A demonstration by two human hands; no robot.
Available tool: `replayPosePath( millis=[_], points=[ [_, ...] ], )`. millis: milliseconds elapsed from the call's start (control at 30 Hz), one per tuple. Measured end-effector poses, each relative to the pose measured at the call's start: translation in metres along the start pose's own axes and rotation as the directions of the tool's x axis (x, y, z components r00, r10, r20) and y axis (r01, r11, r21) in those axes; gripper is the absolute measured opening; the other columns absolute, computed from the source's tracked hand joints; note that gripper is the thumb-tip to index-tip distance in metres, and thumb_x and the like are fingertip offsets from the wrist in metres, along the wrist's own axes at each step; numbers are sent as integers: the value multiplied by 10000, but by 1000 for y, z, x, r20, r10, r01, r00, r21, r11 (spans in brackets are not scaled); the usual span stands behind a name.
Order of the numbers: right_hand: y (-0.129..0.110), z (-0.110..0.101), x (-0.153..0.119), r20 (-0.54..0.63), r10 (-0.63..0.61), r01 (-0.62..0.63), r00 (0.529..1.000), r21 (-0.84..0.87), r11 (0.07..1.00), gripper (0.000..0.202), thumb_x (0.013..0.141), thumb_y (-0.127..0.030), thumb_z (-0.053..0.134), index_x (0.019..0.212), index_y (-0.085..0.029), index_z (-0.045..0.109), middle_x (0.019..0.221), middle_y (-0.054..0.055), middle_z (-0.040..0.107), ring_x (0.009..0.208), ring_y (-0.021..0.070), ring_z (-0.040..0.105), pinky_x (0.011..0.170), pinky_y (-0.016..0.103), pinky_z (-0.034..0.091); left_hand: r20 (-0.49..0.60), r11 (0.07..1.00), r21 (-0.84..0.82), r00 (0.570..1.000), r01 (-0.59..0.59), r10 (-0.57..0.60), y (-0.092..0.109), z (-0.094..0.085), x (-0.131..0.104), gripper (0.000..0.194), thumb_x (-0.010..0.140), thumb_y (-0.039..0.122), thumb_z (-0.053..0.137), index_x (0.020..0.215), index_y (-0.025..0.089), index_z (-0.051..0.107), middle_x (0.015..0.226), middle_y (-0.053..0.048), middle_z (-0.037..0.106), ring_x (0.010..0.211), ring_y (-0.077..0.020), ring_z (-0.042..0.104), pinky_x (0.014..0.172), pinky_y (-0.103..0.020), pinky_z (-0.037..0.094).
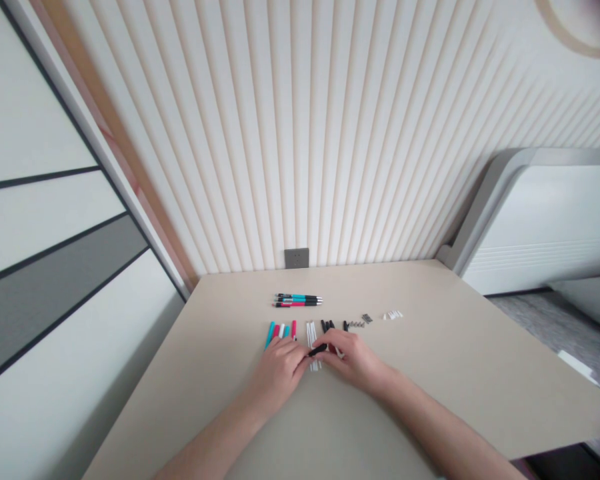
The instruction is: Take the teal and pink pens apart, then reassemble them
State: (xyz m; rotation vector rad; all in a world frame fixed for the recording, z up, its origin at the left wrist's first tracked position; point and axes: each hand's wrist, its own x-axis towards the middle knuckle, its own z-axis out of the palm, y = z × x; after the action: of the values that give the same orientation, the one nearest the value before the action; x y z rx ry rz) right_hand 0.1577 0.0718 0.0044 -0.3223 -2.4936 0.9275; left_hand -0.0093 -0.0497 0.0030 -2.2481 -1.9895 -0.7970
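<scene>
Between my two hands is a small black pen part [317,350], tilted slightly up to the right. The fingertips of my right hand [355,357] pinch it, and the fingers of my left hand [280,367] are closed at its lower left end. Thin white refills [311,332] lie under and behind the fingers. Coloured barrels [270,333] in blue, pink and white lie just behind my left hand, partly covered by it. Several black grips [325,326] lie behind my right hand, partly hidden by its fingers.
Three assembled pens [299,301] lie in a stack near the back of the beige table [220,353]. Springs [357,325], small dark pieces [367,318] and small white pieces [395,314] lie to the right. A socket [297,258] is on the ribbed wall.
</scene>
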Motion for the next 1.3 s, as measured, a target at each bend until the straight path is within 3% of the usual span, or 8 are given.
replayPosePath(
  millis=[267,500,600,700,867,1100,1200,1300],
  points=[
    [0,-2,0,-30,33,-32,999,19,999,195,938,-347,525,999,-195,630,840,25,639,710,126,563,660,227,447,10,999,35,1000,3,-4,2,1,0,233,952,239,497,761,176,613,736,-27,634,763,-183,599,744,-329,451],
    [-7,-11,-5,-136,77,-71,988,51,996,189,918,-218,458,1050,-207,592,895,35,654,772,138,586,648,222,462,-3,999,43,1000,-1,1,3,-1,-2,235,964,209,445,815,178,624,740,-33,631,776,-187,590,768,-345,446],
    [-4,-14,-6,-159,93,-90,983,22,996,197,885,-159,443,1026,-200,575,861,27,643,712,125,561,628,217,446,-2,999,32,1000,-2,2,2,0,-2,220,958,201,450,828,177,626,745,-32,632,781,-187,588,774,-344,444],
    [-2,-13,-6,-80,57,-60,995,-38,997,221,877,-170,472,1073,-196,570,750,-2,609,611,110,516,609,218,422,7,999,34,1000,-13,13,1,1,-2,218,956,213,471,797,176,614,739,-26,628,784,-186,583,787,-346,440],
    [-2,-8,-3,82,-77,86,994,-113,990,167,868,-197,530,1021,-201,595,746,-2,605,636,114,521,611,213,391,5,997,56,998,-57,57,1,2,-2,184,938,207,518,781,175,608,737,-20,619,779,-186,570,785,-341,433],
    [0,-9,-4,108,-111,130,988,-185,974,82,858,-198,543,919,-207,597,721,-10,607,637,115,541,613,210,379,-5,996,25,997,-83,83,4,-2,-2,154,931,201,532,827,188,645,741,-14,620,784,-182,569,785,-338,444],
    [4,-21,-4,34,-56,63,998,-233,970,89,867,-210,524,904,-218,605,725,-11,625,647,120,563,635,214,387,-22,998,12,998,-55,56,4,-4,-1,116,925,221,548,970,188,650,838,-32,651,864,-202,580,845,-376,450],
    [16,-46,-5,-178,126,-173,976,-277,945,119,891,-264,496,909,-227,608,718,-11,636,623,125,573,620,220,382,16,998,28,998,-60,59,4,-6,-1,244,900,256,592,1135,192,611,996,-61,658,972,-232,572,899,-424,448]
  ],
)
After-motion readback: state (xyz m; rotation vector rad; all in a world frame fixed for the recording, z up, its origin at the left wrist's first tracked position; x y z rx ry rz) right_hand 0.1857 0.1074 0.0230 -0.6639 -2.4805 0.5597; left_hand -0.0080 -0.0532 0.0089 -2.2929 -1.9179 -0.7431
